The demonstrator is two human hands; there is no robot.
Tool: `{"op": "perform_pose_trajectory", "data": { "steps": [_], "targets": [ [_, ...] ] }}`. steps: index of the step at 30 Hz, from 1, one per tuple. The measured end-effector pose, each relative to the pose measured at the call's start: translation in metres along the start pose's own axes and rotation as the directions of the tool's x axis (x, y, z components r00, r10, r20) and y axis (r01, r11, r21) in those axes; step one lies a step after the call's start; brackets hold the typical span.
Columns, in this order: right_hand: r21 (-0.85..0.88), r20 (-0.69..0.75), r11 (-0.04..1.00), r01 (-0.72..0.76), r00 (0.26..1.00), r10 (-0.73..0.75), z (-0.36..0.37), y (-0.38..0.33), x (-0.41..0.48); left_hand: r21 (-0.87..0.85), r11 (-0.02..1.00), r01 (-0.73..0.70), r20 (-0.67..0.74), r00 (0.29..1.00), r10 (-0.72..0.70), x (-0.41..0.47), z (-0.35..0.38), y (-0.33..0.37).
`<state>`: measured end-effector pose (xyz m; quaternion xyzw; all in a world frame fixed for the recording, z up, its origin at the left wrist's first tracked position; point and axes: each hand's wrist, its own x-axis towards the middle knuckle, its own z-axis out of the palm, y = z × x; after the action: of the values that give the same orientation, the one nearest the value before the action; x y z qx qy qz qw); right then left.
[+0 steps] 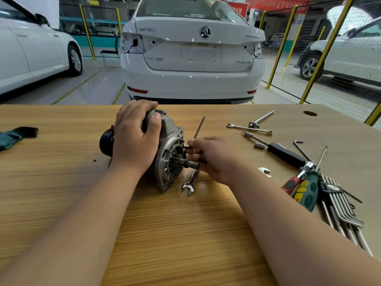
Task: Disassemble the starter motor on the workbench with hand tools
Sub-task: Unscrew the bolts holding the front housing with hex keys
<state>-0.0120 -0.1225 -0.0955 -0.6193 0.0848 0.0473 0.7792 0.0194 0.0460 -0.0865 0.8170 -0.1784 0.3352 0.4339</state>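
Starter motor is laid on its side at mid workbench, shaft end facing right. Its body is gripped from above by left hand. Hex key, tip at the flange, is pinched by right hand. 1 open-end wrench lies just near.

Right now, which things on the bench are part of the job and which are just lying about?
In use: starter motor, gripped by left hand; thin L-shaped key at its front flange, pinched by right hand.

Lying about: open-end spanner beside the motor, combination wrench, black-handled driver, hex key set, green-handled screwdriver.
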Motion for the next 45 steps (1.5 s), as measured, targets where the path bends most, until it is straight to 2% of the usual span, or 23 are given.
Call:
{"op": "perform_pose_trajectory", "data": {
  "steps": [5, 10, 20, 24, 31, 42, 45],
  "targets": [
    [0.126, -0.029, 0.985, -0.118, 0.992, 0.122, 0.003, 0.003, 0.004, 0.006, 1.0, -0.003, 0.0, 1.0, 0.003, 0.0, 0.0, 0.0],
    [0.186, -0.012, 0.968, -0.168, 0.985, 0.173, 0.004, 0.004, 0.002, -0.002, 1.0, 0.004, 0.006, 1.0, -0.004, -0.001, -0.001, 0.002],
    [0.1, -0.047, 0.985, -0.141, 0.988, 0.146, 0.005, 0.006, 0.004, 0.004, 1.0, 0.011, 0.0, 1.0, -0.011, -0.001, 0.0, 0.002],
    [0.083, -0.016, 0.978, -0.192, 0.981, 0.194, 0.003, 0.004, 0.002, 0.001, 1.0, 0.016, 0.002, 1.0, -0.016, -0.001, 0.0, 0.003],
    [-0.118, -0.02, 0.972, -0.202, 0.979, 0.201, 0.003, 0.002, 0.002, 0.007, 1.0, 0.015, 0.0, 1.0, -0.015, -0.001, 0.0, 0.002],
    [-0.087, 0.058, 0.957, -0.276, 0.958, 0.282, 0.001, -0.006, -0.002, 0.001, 1.0, 0.02, 0.001, 1.0, -0.02, -0.001, 0.0, 0.003],
    [-0.137, 0.043, 0.962, -0.238, 0.968, 0.246, 0.002, -0.006, -0.002, -0.008, 1.0, 0.017, -0.003, 1.0, -0.017, 0.0, 0.0, 0.002]
  ]
}}
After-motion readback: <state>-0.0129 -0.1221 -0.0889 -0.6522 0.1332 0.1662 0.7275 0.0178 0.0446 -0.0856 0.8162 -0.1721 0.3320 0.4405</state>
